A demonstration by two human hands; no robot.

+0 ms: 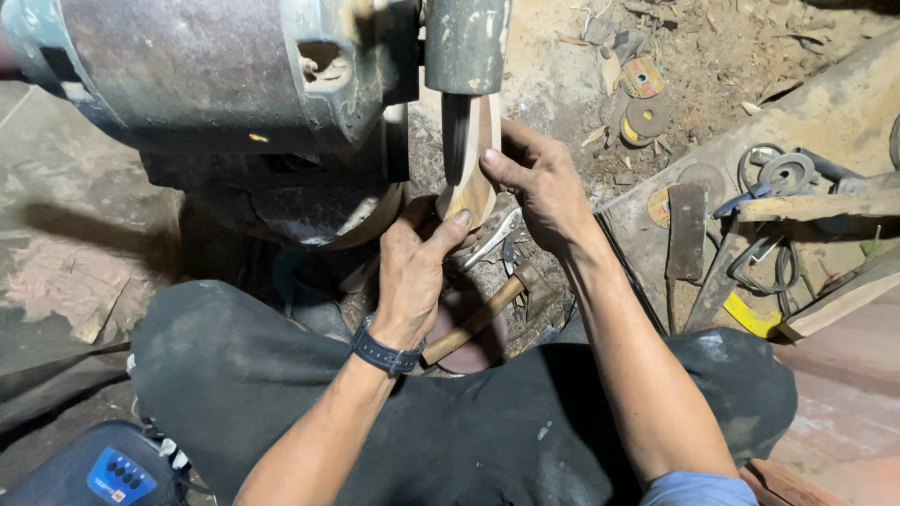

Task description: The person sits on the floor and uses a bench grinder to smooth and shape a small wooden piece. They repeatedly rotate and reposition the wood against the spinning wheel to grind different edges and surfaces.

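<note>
dusty workshop floor and its litter

the dirt floor [562, 56] is covered in sawdust and wood chips [741, 47]. worn abrasive discs [645, 112] lie in a small heap near the top, another disc [660, 208] just beside a flat rusty metal blade [687, 230]. a wooden-handled hammer [487, 314] lies between the knees, with pliers [495, 239] close above it (partly hidden). to the right a long board [825, 112] slants across the ground, carrying metal rings and wire loops [778, 173]. a wooden stick [816, 206] rests over them, and a yellow scrap [750, 319] lies lower down.
</note>
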